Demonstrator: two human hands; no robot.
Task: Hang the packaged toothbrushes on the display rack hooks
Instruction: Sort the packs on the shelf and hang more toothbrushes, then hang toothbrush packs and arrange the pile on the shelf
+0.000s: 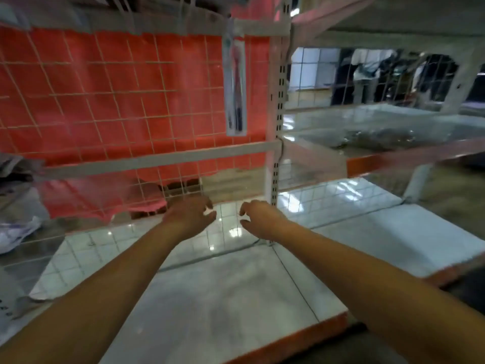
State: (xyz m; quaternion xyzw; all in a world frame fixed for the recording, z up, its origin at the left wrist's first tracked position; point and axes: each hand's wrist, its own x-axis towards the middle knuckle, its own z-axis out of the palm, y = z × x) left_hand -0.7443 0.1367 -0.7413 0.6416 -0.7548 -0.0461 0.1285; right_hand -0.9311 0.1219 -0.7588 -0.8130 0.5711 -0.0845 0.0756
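- Toothbrush, packaged: one long clear blister pack with a dark-handled brush on a white card [236, 88]. It hangs upright near the right edge of the white wire grid panel [110, 101], high up by the top rail. The hook itself is too blurred to make out. Hanging by its top end lets the pack drop straight and face outward for display.
- Backing: red sheet behind the grid [78, 74], torn along its lower edge.
- Upright: white slotted metal post [279, 101], just right of the hanging pack, framing the rack.
- Shelf: glossy white base shelf with an orange front edge [236, 298], below the grid, beneath both forearms.
- Left hand [190, 215]: low at the grid's foot, fingers loosely curled, holding nothing.
- Right hand [258, 215]: near the left, fingers likewise loosely curled and empty.
- Judgement: both hands are well below the hung pack, so they are likely free to fetch another. No loose packs can be identified.
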